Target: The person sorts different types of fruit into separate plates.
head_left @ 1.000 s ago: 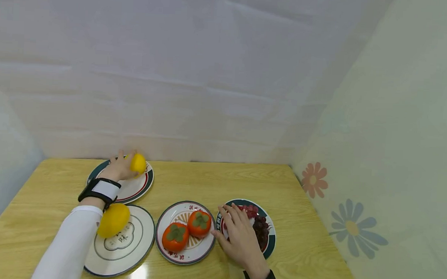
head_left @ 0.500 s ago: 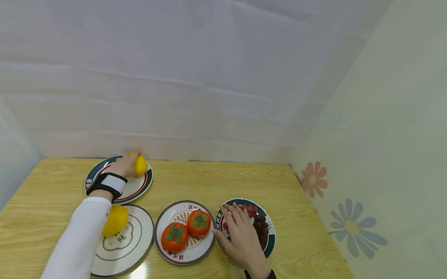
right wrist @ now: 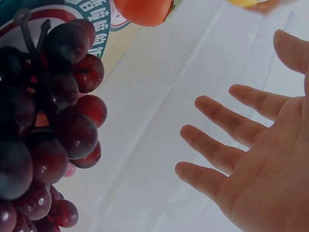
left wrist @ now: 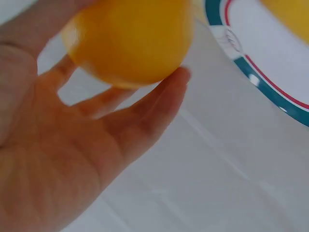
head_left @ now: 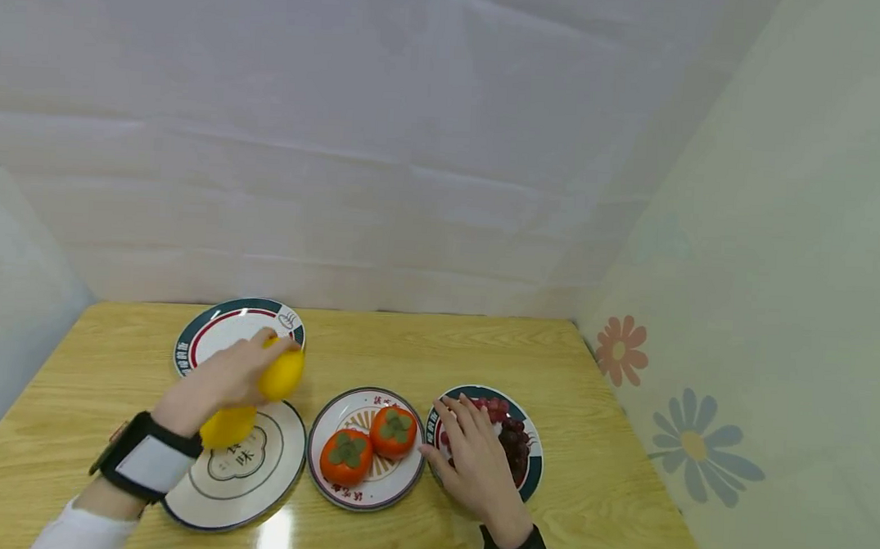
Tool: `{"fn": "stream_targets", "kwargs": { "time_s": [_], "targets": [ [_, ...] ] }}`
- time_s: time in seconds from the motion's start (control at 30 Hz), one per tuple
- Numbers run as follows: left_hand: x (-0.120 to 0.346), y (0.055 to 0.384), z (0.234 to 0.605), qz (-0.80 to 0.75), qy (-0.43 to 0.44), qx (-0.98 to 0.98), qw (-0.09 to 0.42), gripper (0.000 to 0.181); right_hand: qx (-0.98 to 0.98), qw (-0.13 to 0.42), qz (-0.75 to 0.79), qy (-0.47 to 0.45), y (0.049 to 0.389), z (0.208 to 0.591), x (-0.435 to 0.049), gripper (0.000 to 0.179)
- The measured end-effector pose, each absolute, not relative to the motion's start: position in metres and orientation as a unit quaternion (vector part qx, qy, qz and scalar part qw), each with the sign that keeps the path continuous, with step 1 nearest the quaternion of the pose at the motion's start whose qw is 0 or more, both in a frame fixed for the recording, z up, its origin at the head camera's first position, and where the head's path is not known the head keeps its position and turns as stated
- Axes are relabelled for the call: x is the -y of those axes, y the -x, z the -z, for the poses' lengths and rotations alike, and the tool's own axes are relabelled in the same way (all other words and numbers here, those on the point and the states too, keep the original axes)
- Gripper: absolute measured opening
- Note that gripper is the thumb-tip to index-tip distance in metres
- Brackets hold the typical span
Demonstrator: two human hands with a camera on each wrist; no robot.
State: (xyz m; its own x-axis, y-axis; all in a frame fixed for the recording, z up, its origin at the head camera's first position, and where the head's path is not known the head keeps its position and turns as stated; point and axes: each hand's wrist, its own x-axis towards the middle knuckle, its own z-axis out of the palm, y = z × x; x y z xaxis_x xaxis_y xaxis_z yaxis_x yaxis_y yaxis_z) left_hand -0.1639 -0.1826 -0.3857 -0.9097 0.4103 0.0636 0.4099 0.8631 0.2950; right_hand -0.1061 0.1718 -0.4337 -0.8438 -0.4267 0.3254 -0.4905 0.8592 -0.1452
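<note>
Up in the air, between the back plate and the front left plate, my left hand (head_left: 225, 376) grips a smooth yellow mango (head_left: 282, 372). The left wrist view shows fingers curled around this mango (left wrist: 133, 41). A second mango (head_left: 228, 427) lies on the white front left plate (head_left: 284, 464), partly hidden by my left hand. Over the right plate (head_left: 533, 467), my right hand (head_left: 476, 464) is spread with relaxed fingers, nothing in its grasp. Dark red grapes (right wrist: 63, 116) lie on that plate, beside the hand in the right wrist view.
A teal-rimmed plate (head_left: 219, 330) stands at the back left. Two orange persimmons (head_left: 346, 459) sit on the middle plate (head_left: 408, 490). White cloth (head_left: 414, 183) hangs behind the wooden table (head_left: 587, 445), and a flowered panel (head_left: 740, 320) stands on the right.
My left hand has lifted the mango from the back plate and brought it toward me. My right hand has stayed in place over the grape plate.
</note>
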Motion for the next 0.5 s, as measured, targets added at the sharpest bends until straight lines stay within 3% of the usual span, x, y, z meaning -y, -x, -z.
{"fn": "stream_targets", "kwargs": {
  "time_s": [0.2, 0.5],
  "targets": [
    [0.164, 0.109, 0.406, -0.102, -0.233, -0.965, 0.063, 0.071, 0.957, 0.135, -0.109, -0.231, 0.106, 0.432, -0.171, 0.061],
    [0.156, 0.096, 0.433, -0.042, -0.207, -0.970, 0.120, 0.070, 0.957, 0.131, -0.115, -0.233, 0.107, 0.434, -0.171, 0.061]
  ]
}}
